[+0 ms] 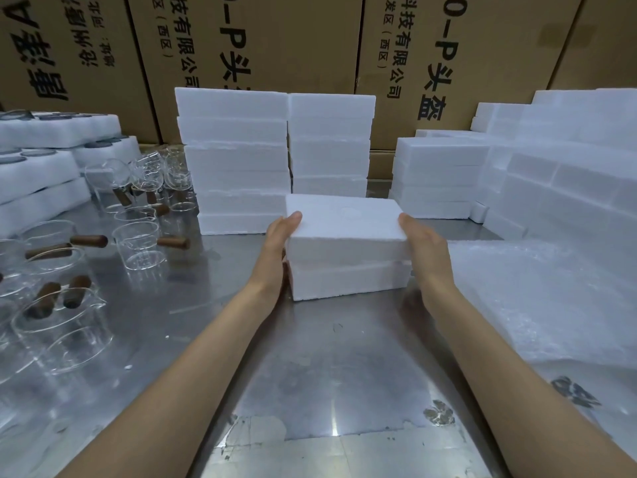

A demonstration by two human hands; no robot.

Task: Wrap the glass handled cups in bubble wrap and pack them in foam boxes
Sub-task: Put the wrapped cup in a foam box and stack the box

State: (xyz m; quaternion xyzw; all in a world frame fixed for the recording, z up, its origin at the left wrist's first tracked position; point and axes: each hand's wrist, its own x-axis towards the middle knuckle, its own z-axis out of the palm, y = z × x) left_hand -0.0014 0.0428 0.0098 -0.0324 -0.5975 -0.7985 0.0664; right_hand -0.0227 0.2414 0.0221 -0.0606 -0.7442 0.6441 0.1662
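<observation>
A closed white foam box (346,250), lid on base, sits on the metal table (327,370) in the middle. My left hand (279,246) presses flat against its left end and my right hand (425,250) against its right end, fingers straight along the lid's sides. Several clear glass cups with brown wooden handles (138,243) stand and lie on the table at the left. A sheet pile of bubble wrap (537,305) lies at the right.
Stacks of foam boxes (238,160) rise behind the held box and at the right (558,167). Foam trays with dark holes (44,167) lie at the far left. Printed cardboard cartons (275,39) wall off the back.
</observation>
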